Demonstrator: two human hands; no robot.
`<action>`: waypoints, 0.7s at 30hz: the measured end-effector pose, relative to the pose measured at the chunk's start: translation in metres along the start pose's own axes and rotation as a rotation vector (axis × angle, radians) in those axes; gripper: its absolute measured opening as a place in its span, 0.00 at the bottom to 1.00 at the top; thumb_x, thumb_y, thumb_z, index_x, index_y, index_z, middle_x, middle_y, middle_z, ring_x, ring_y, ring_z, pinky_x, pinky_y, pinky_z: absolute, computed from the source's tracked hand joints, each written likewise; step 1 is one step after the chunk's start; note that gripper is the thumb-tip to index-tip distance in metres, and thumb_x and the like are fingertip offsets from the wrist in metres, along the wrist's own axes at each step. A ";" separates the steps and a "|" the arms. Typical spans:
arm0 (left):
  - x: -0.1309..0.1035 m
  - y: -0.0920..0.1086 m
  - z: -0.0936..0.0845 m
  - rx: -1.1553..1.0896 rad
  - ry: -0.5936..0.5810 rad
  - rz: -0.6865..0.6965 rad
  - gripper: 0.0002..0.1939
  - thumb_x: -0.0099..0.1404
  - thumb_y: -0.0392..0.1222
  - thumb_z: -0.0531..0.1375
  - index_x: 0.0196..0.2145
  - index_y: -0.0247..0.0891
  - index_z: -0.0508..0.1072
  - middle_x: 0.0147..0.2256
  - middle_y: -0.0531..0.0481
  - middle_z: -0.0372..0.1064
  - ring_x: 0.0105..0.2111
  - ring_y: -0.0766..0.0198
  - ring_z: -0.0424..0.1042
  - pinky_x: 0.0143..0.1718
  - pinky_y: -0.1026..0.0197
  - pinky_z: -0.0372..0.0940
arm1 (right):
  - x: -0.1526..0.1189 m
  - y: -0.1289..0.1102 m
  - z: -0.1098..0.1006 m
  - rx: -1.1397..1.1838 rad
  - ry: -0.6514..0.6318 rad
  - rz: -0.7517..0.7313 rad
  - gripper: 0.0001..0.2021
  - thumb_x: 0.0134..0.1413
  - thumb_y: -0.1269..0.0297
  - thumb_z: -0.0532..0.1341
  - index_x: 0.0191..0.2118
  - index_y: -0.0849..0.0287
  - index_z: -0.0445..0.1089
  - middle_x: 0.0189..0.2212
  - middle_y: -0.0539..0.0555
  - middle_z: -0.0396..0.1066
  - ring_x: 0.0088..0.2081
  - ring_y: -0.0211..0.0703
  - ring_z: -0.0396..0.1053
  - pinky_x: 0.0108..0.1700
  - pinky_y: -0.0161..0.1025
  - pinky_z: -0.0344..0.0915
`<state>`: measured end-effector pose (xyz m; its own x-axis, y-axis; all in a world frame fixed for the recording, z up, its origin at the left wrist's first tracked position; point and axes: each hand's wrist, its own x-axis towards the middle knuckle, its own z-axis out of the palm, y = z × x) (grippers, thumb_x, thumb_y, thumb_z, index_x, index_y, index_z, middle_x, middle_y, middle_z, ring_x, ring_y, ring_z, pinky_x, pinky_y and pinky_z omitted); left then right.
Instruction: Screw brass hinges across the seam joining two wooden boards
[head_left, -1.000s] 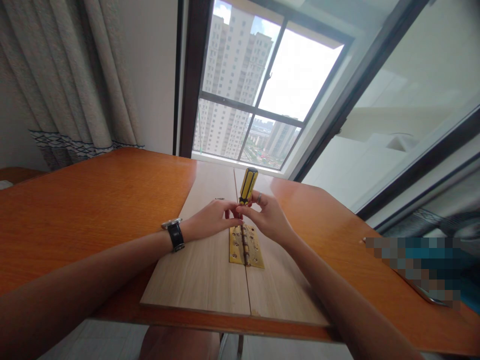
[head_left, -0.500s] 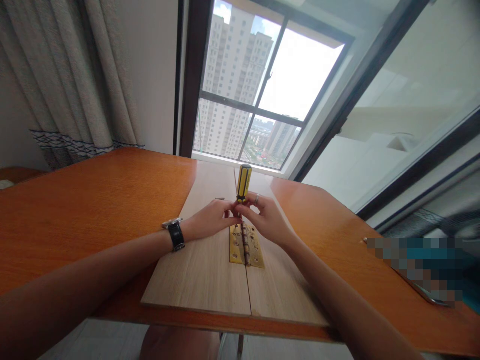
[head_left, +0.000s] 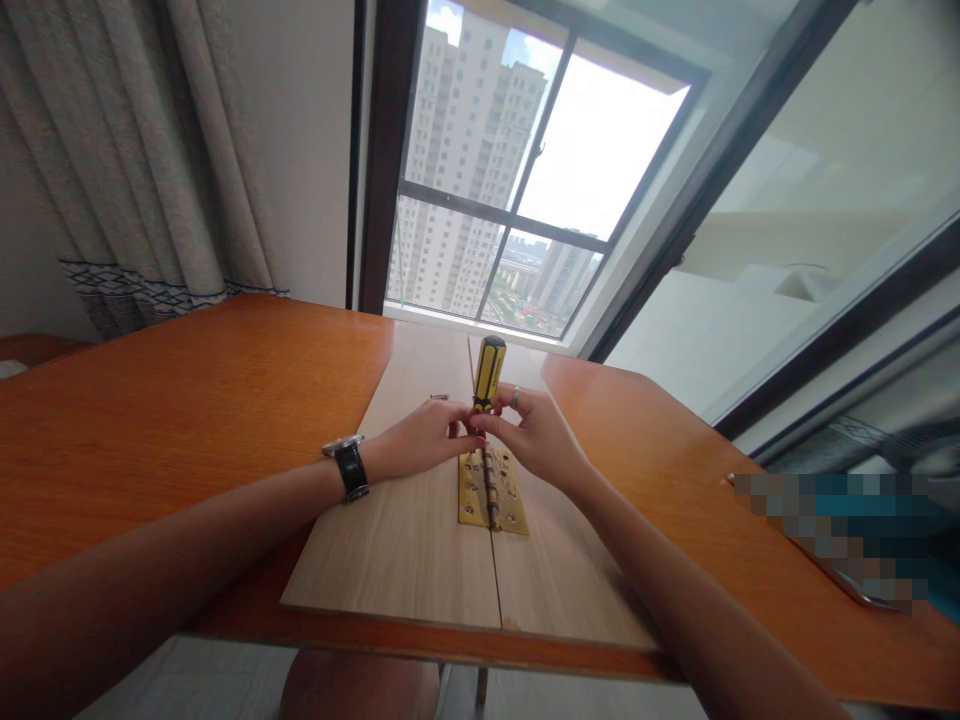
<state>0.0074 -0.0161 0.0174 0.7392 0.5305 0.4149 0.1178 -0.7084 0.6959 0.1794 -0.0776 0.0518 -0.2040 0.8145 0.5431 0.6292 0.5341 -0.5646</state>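
We are looking down at a brass hinge (head_left: 491,489) lying flat across the seam where two pale wooden boards (head_left: 409,520) are butting together, and we are taking that hinge as our landmark. The boards are resting on an orange wooden table (head_left: 187,400) that is stretching away on both sides of the hinge. At the far end of the hinge, both of our hands are meeting. Our right hand (head_left: 536,435), wearing a ring, is pinching the lower end of a yellow and black screwdriver (head_left: 487,373), fingers curled narrowly around it; the handle is standing nearly upright above the hinge, probably so the tip is bearing straight down on a screw. Our left hand (head_left: 420,440), with a dark watch (head_left: 349,468) on the wrist, is closing its fingertips in beside the tool's shaft, seemingly steadying it or a screw, though we cannot tell which. The screwdriver's tip and whatever it is pressing on are being hidden behind our fingers. Beyond the hinge, on the left board, a small loose screw (head_left: 439,397) is lying, too small to make out well. Far to the right of the hinge, a patch of the scene is being blurred into squares. Behind the table, a window (head_left: 525,180) is showing tall buildings, and curtains (head_left: 135,160) are hanging at the left.
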 end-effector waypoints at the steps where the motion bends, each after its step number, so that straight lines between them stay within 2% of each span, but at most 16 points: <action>1: 0.000 0.000 0.000 0.004 0.001 0.001 0.08 0.66 0.41 0.61 0.31 0.34 0.75 0.26 0.55 0.69 0.26 0.67 0.65 0.33 0.64 0.60 | 0.000 0.000 0.000 0.000 -0.001 0.002 0.11 0.56 0.62 0.65 0.25 0.59 0.68 0.23 0.48 0.71 0.28 0.38 0.65 0.34 0.37 0.59; 10: 0.001 -0.005 0.002 0.028 -0.031 0.026 0.09 0.68 0.42 0.60 0.33 0.34 0.74 0.30 0.52 0.73 0.30 0.65 0.69 0.33 0.64 0.60 | -0.001 0.000 0.000 -0.016 -0.029 0.011 0.09 0.57 0.63 0.65 0.27 0.60 0.71 0.25 0.49 0.71 0.30 0.39 0.67 0.36 0.37 0.62; 21: 0.002 -0.014 0.004 0.025 -0.076 0.073 0.09 0.69 0.41 0.57 0.36 0.33 0.74 0.35 0.48 0.74 0.36 0.62 0.71 0.41 0.62 0.64 | 0.000 -0.007 0.000 -0.059 -0.038 -0.031 0.12 0.58 0.63 0.65 0.25 0.59 0.68 0.24 0.49 0.71 0.28 0.38 0.68 0.34 0.35 0.62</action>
<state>0.0101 -0.0070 0.0066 0.7945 0.4411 0.4173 0.0781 -0.7558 0.6501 0.1751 -0.0818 0.0555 -0.2515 0.8063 0.5354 0.6654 0.5457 -0.5094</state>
